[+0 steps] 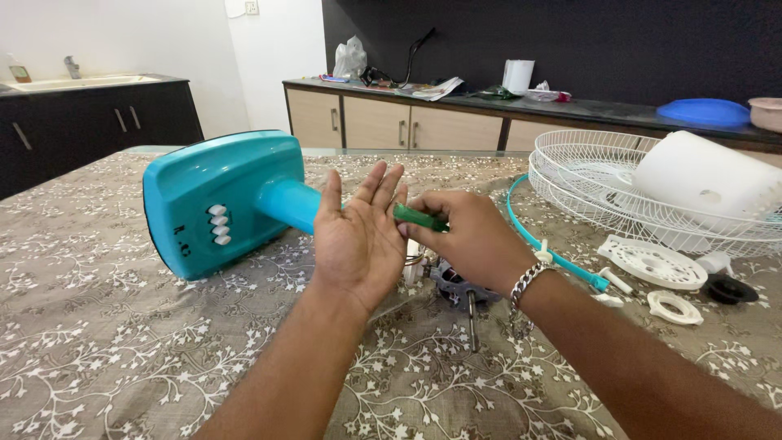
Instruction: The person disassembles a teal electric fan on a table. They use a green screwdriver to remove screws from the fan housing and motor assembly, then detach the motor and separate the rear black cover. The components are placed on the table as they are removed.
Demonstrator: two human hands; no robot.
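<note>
A teal fan base [208, 200] with white push buttons lies on its side on the table, its teal stem pointing right. My left hand [358, 236] is raised in front of the stem, palm flat and fingers spread, holding nothing. My right hand [468, 240], with a metal bracelet at the wrist, grips the green handle of a screwdriver [419, 217], whose end touches my left fingertips. Below my hands lies the bare fan motor [456, 287] with its shaft pointing toward me; it is partly hidden by my right hand.
White wire fan guards [595, 183] and a white motor cover [705, 175] lie at the right, with a teal ring [533, 240], a white round plate [652, 262], a white ring [674, 307] and a black cap [731, 288]. Cabinets stand behind the patterned tablecloth [106, 342].
</note>
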